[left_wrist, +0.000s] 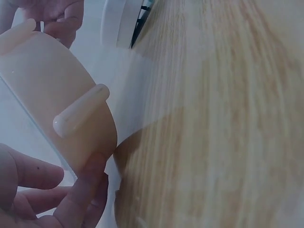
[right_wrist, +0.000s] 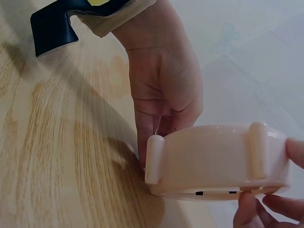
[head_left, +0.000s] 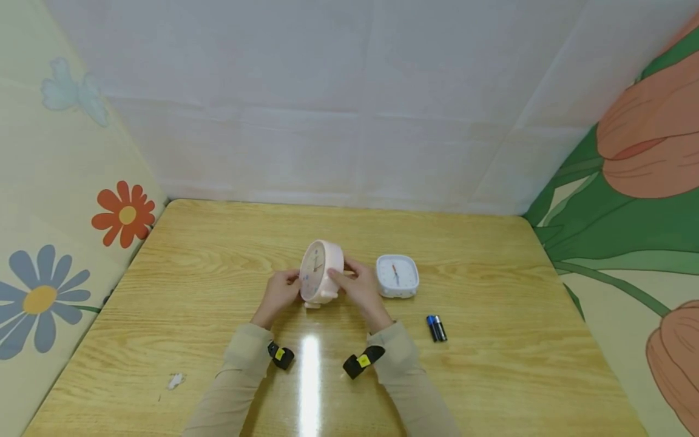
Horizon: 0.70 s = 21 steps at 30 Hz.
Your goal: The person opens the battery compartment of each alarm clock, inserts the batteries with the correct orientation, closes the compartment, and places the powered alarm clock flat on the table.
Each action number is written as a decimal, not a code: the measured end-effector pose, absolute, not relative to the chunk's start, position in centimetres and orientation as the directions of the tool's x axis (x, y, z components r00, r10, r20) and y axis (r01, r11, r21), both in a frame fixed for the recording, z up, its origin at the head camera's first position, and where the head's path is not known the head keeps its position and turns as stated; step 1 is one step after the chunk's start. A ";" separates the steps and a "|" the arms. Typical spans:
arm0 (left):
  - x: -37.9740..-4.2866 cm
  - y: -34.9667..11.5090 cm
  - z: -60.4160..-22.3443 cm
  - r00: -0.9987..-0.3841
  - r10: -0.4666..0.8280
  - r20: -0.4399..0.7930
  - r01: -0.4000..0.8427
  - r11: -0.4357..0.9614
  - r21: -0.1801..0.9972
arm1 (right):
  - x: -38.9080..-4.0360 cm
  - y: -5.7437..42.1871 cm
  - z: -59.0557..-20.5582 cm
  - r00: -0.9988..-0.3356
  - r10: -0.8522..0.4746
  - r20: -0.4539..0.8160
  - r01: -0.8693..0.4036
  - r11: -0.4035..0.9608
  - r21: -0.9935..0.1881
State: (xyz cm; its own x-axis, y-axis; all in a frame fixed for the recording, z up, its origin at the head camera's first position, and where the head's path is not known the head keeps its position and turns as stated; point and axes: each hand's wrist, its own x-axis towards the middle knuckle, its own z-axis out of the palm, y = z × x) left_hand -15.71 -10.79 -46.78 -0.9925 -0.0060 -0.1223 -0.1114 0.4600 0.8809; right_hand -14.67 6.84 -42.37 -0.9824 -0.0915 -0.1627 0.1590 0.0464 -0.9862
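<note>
A pale pink round alarm clock is raised off the table between the two hands, its face turned to the left. The left hand grips its left edge with fingers and thumb. On the opposite side the right hand holds the clock, thumb on the side wall and fingers at the back. Two stubby feet show on the pink clock in the right wrist view. Most of its back is hidden. Just right of the right hand lies a white rounded-square clock, face up.
Two dark batteries lie side by side on the wooden table, to the right of the right forearm. A small whitish patch marks the tabletop at the left. Cloth walls border the table at the back and sides.
</note>
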 end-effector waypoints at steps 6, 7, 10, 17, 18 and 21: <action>-15.7 -10.7 -46.9 -0.995 -0.009 -0.104 -0.096 0.465 0.880 | -14.7 6.6 -42.7 -0.974 -0.115 -0.192 0.196 -0.016 -0.981; -15.7 -10.7 -47.0 -0.995 -0.012 -0.103 -0.097 0.465 0.880 | -14.7 6.6 -42.7 -0.973 -0.113 -0.202 0.205 -0.014 -0.979; -15.7 -10.7 -47.0 -0.995 -0.011 -0.102 -0.094 0.474 0.875 | -14.4 6.5 -42.0 -0.966 -0.117 -0.231 0.233 -0.003 -0.972; -15.6 -10.8 -46.9 -0.996 -0.013 -0.089 -0.084 0.498 0.863 | -14.6 6.2 -42.4 -0.958 -0.134 -0.253 0.258 -0.024 -0.966; -15.6 -10.8 -46.9 -0.997 -0.012 -0.078 -0.073 0.504 0.861 | -14.7 6.2 -42.5 -0.959 -0.135 -0.249 0.255 -0.031 -0.966; -15.5 -10.8 -46.9 -0.997 -0.015 -0.069 -0.068 0.500 0.863 | -14.7 6.1 -42.6 -0.961 -0.131 -0.242 0.249 -0.032 -0.968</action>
State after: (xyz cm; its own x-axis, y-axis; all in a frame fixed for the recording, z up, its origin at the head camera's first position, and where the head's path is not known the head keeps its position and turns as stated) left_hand -15.51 -10.75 -46.88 -0.9975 -0.0155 -0.0691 -0.0676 0.5004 0.8631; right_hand -14.69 6.07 -42.63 -0.9613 -0.1306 -0.2425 0.2486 -0.0323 -0.9681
